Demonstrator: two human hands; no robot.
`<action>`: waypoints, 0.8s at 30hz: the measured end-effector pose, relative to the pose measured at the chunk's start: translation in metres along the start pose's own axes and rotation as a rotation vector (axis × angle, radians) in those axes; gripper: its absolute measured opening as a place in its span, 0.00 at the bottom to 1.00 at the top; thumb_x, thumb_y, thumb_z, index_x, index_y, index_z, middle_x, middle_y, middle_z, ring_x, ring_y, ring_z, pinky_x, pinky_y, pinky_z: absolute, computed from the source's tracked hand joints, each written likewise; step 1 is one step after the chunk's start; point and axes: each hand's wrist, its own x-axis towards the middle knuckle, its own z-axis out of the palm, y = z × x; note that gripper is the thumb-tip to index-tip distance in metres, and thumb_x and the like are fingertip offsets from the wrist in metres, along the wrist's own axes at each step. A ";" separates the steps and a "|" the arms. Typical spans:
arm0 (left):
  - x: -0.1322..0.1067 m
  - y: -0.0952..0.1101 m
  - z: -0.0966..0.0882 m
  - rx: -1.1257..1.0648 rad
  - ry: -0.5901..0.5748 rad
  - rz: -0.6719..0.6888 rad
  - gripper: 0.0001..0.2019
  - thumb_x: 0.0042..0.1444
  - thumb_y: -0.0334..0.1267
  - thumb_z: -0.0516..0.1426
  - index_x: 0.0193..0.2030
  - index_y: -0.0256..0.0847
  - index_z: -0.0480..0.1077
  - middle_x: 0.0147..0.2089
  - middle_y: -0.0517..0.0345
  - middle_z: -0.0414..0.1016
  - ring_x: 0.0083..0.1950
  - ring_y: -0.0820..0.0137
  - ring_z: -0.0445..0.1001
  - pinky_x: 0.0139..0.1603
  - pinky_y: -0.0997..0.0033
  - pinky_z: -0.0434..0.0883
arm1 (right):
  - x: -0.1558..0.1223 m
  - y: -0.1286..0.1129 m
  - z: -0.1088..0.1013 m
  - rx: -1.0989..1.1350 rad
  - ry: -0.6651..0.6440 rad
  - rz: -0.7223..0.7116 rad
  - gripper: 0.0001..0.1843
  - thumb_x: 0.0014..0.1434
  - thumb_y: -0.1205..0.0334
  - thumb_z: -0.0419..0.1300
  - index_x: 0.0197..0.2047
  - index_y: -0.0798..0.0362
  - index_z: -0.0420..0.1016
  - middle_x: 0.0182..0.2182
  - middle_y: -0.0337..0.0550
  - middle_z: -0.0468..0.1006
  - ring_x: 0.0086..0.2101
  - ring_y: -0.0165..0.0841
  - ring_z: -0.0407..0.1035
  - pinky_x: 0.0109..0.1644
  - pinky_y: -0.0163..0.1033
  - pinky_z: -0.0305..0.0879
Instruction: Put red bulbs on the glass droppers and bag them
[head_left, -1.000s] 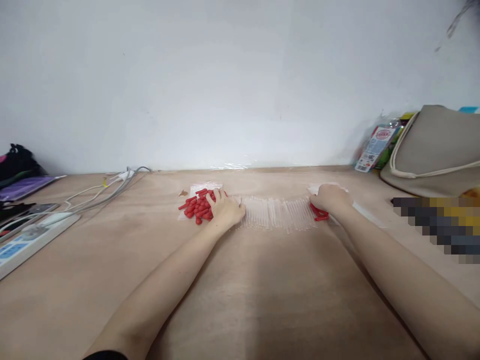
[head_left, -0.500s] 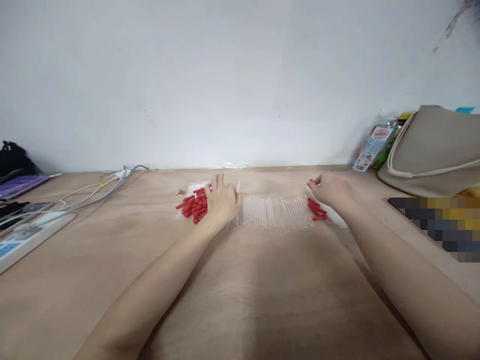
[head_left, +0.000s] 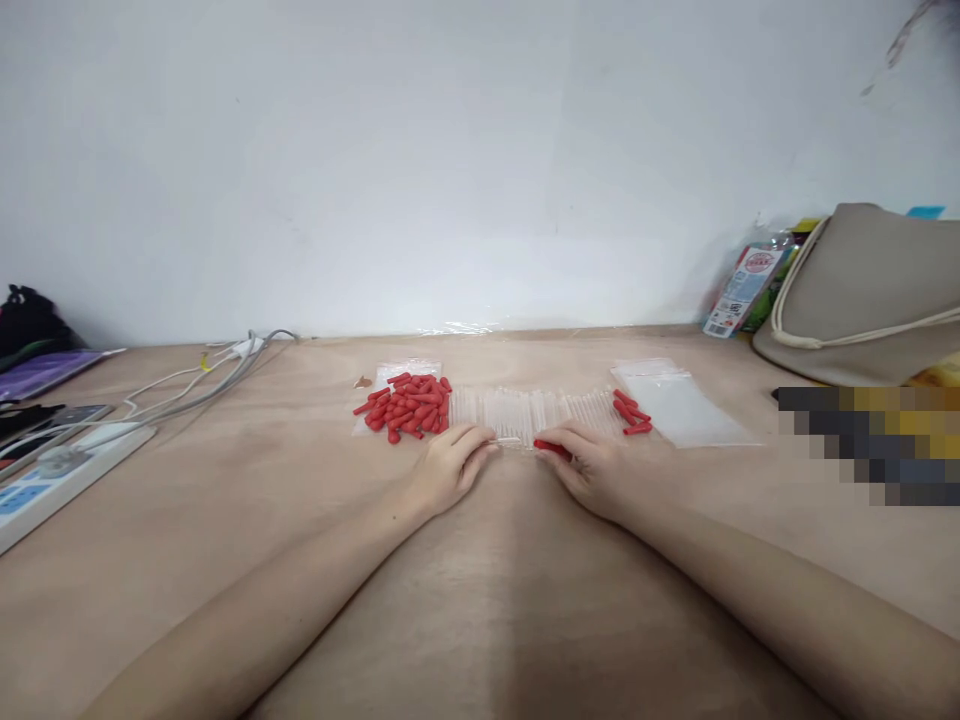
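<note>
Between thumb and fingers, my left hand [head_left: 450, 468] pinches a clear dropper tube [head_left: 511, 441], which points sideways to the right. Facing it, my right hand [head_left: 596, 468] is closed around a red rubber dropper bulb [head_left: 552, 448]. The tube's end and the bulb are close together; whether they touch I cannot tell. Just behind both hands lies a row of clear dropper tubes [head_left: 517, 410], side by side. A heap of red rubber bulbs [head_left: 409, 405] rests left of the row, and several more red bulbs [head_left: 631, 412] lie at its right end.
Plastic bags lie under the heap and at the right [head_left: 682, 405]. A power strip [head_left: 82, 475] with cables [head_left: 225, 370] is on the left. At the back right stand a labelled bottle [head_left: 744, 290] and a grey bag [head_left: 862, 290]. The wall closes off the table's far edge.
Both hands have come together toward me at the middle front of the tube row. My left hand left the row's left end with a tube; my right hand brought a red bulb from the right.
</note>
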 end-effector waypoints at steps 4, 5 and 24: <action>0.003 0.002 0.002 -0.029 -0.026 0.021 0.07 0.59 0.34 0.49 0.42 0.39 0.66 0.37 0.55 0.72 0.37 0.72 0.70 0.38 0.72 0.68 | 0.001 0.000 0.004 0.084 -0.049 0.006 0.08 0.59 0.65 0.53 0.40 0.52 0.72 0.32 0.43 0.75 0.29 0.28 0.68 0.32 0.32 0.66; 0.004 0.002 0.002 -0.030 -0.026 0.022 0.07 0.59 0.34 0.49 0.42 0.39 0.66 0.37 0.55 0.72 0.37 0.72 0.70 0.38 0.72 0.68 | 0.001 0.002 0.006 0.111 -0.063 0.009 0.08 0.59 0.65 0.53 0.40 0.53 0.72 0.32 0.43 0.74 0.29 0.28 0.68 0.33 0.32 0.66; 0.002 0.000 0.001 -0.041 -0.112 0.078 0.10 0.60 0.36 0.49 0.41 0.38 0.69 0.34 0.54 0.71 0.32 0.74 0.69 0.32 0.76 0.67 | -0.001 0.013 0.015 0.223 -0.144 -0.003 0.08 0.60 0.64 0.52 0.41 0.53 0.70 0.33 0.44 0.71 0.33 0.30 0.67 0.37 0.37 0.66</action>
